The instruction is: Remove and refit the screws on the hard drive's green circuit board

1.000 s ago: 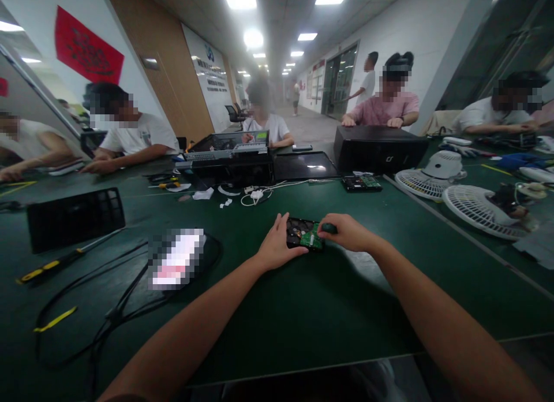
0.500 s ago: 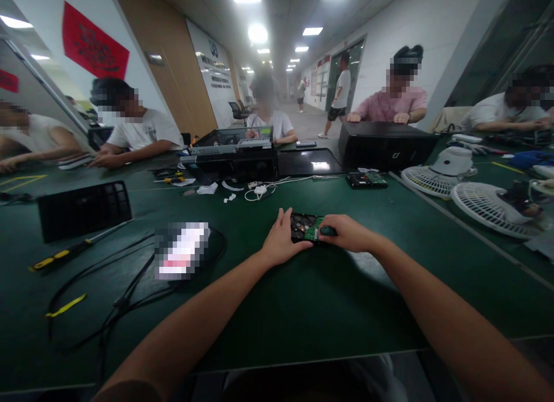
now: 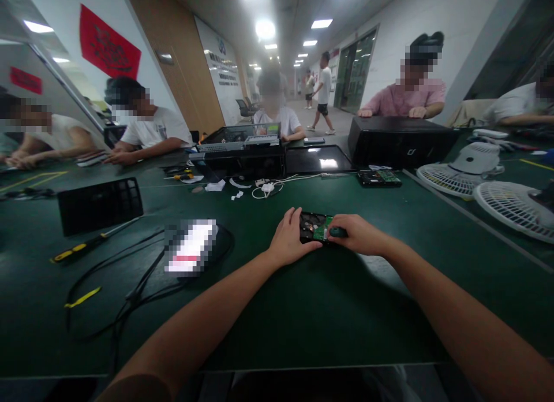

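Note:
A black hard drive (image 3: pixel 312 224) with a green circuit board on top lies on the dark green table (image 3: pixel 303 309) in front of me. My left hand (image 3: pixel 289 240) rests against the drive's left side, fingers curled round its edge. My right hand (image 3: pixel 358 234) is closed on a small dark green screwdriver handle (image 3: pixel 337 232), its tip down on the circuit board at the drive's right side.
A black perforated panel (image 3: pixel 100 205), a yellow-and-black screwdriver (image 3: pixel 93 241) and black cables (image 3: pixel 130 292) lie to the left. An open computer case (image 3: pixel 242 151), a black tower (image 3: pixel 400 141) and a second drive (image 3: pixel 379 178) stand further back. White fan grilles (image 3: pixel 511 208) lie at right. Several people sit around the table.
The view has shifted so the scene sits further right and slightly higher. Both hands stay on the drive. A person in the corridor has walked left.

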Tool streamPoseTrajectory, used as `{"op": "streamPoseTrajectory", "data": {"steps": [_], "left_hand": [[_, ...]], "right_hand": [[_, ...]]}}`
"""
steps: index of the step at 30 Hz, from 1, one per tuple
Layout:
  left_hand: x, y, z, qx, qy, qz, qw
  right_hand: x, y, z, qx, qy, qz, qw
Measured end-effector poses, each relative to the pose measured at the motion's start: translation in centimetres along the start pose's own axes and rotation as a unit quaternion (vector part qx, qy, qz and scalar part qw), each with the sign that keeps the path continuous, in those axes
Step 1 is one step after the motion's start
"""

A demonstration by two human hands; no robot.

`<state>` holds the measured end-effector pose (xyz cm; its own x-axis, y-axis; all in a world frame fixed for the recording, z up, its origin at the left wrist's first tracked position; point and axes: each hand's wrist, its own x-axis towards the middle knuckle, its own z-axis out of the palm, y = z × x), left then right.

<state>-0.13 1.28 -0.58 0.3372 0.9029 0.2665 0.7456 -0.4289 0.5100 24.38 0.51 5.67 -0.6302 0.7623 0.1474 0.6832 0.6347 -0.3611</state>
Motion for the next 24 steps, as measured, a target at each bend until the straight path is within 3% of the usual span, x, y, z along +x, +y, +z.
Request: {"op": "streamPoseTrajectory", "data": {"steps": [5,8,10,12,15,19,24], "left_hand": [[0.0,0.4,-0.2,0.038,0.03,0.049,0.998],[0.1,0.3,-0.6,0.026,0.025,0.067,0.997],[0.4,-0.1,-1.0,-0.015,0.008,0.054,0.998],[1.0,-0.8,-1.3,-0.088,-0.01,0.009,0.996],[2.0,-2.0,-1.3,-0.239,-0.021,-0.061,0.969],[2.9,-2.8,-0.8,-0.336,-0.009,-0.074,0.939],[3.0,-2.3,-1.8,-0.245,-0.012,-0.108,0.963]], "right_hand": [[-0.3,0.6,-0.9,0.019,0.032,0.021,0.999],[-0.8,1.9,-1.7,0.056,0.1,0.133,0.984],[-1.1,2.8,-1.9,0.154,0.117,0.243,0.951],[-1.3,3.3,-1.8,0.306,0.1,0.316,0.892],[-1.2,3.0,-1.4,0.449,0.069,0.343,0.822],[-0.9,2.1,-1.0,0.482,0.065,0.338,0.806],[-0.5,2.3,-0.7,0.526,0.085,0.353,0.77]]}}
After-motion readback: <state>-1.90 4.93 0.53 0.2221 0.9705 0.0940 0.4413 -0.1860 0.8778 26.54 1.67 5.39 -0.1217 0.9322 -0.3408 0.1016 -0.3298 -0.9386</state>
